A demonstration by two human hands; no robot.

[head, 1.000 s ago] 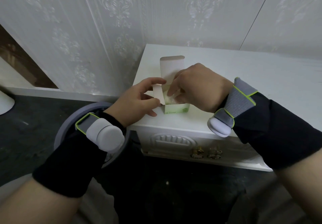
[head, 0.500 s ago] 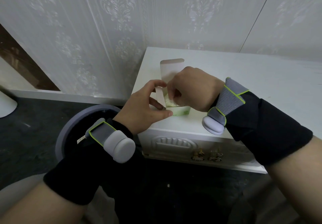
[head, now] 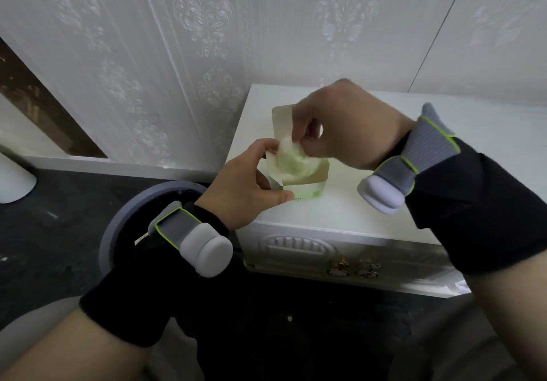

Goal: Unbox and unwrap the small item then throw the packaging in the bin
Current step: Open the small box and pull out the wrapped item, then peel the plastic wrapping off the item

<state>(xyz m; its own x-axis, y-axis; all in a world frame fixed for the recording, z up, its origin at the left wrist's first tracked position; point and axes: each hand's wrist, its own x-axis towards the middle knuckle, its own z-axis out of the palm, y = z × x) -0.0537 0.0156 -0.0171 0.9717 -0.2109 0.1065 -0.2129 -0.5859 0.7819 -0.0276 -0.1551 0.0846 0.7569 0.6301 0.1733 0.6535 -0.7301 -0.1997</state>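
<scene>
A small white and green box [head: 307, 189] stands on the white cabinet top [head: 340, 212], its top flaps open and one tall flap standing up behind. My left hand [head: 245, 185] grips the box's left side with thumb and fingers. Just above the opening, my right hand [head: 340, 126] pinches a small round item in pale crinkled wrapping [head: 291, 157]; a green tint shows through the wrap. The item's lower part still sits at the box mouth. The round grey bin [head: 139, 212] stands on the floor left of the cabinet, largely hidden by my left wrist.
The cabinet top stretches right beyond the box. A patterned white wall rises right behind it. The cabinet front has a carved panel with brass handles [head: 352, 271]. Dark floor lies below, with a white object [head: 11, 179] at far left.
My right hand has risen out of the box, drawing the wrapped item up into sight. My left hand stays on the box's left side, and the box has not moved.
</scene>
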